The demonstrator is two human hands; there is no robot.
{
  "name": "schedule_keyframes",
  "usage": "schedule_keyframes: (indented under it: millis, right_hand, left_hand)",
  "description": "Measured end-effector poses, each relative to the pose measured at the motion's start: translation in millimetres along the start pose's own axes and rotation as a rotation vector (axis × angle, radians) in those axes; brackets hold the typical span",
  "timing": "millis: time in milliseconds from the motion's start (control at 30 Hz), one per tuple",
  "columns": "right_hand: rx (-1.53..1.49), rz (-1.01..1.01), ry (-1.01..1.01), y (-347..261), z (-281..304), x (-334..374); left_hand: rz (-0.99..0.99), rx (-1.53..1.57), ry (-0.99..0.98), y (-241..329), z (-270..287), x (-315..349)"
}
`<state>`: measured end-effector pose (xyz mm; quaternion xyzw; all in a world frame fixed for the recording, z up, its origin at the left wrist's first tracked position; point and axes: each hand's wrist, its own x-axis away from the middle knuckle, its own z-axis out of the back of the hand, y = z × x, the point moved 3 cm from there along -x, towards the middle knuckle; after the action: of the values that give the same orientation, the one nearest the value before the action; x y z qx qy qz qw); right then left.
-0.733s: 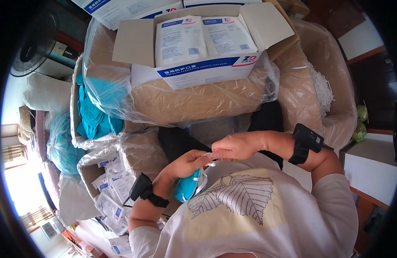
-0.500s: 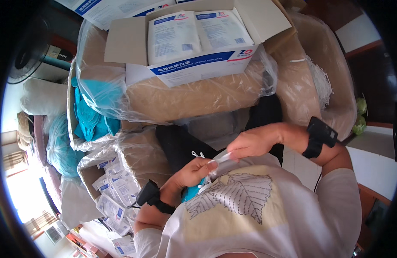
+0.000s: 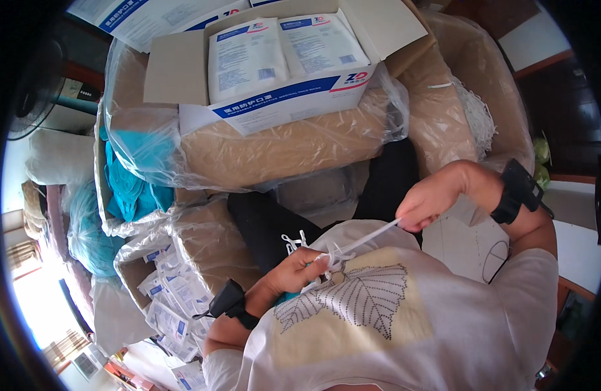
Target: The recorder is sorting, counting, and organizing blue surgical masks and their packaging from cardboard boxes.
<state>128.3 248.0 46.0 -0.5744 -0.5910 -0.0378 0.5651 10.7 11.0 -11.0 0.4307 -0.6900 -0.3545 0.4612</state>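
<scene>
My left hand (image 3: 300, 268), close to my shirt front, is closed on a bunch of white elastic cords (image 3: 336, 254), with loops sticking out above and below the fingers. Stretched up and to the right from that bunch, a white strap (image 3: 372, 236) ends in the pinched fingers of my right hand (image 3: 430, 201). A bit of teal fabric (image 3: 288, 296) shows below my left hand; the rest of it is hidden by the hand and shirt. Both of my forearms wear black strapped devices.
Ahead, an opened white-and-blue box (image 3: 300, 98) of sealed packets sits on a plastic-lined carton (image 3: 268, 156). At left are a carton of teal masks (image 3: 134, 186) and one of small packets (image 3: 176, 280). White cords (image 3: 475, 120) lie in the right carton.
My right hand has moved up and right, away from my left, drawing the white strap out long between them. My left hand keeps its grip, with more cord loops showing.
</scene>
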Motion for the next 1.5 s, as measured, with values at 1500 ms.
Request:
schedule_keyframes:
  millis: [1500]
  right_hand:
    - [0.071, 0.529, 0.419, -80.7, -0.5, -113.5]
  left_hand:
    - [-0.055, -0.039, 0.517, 10.7, 49.3, 11.7]
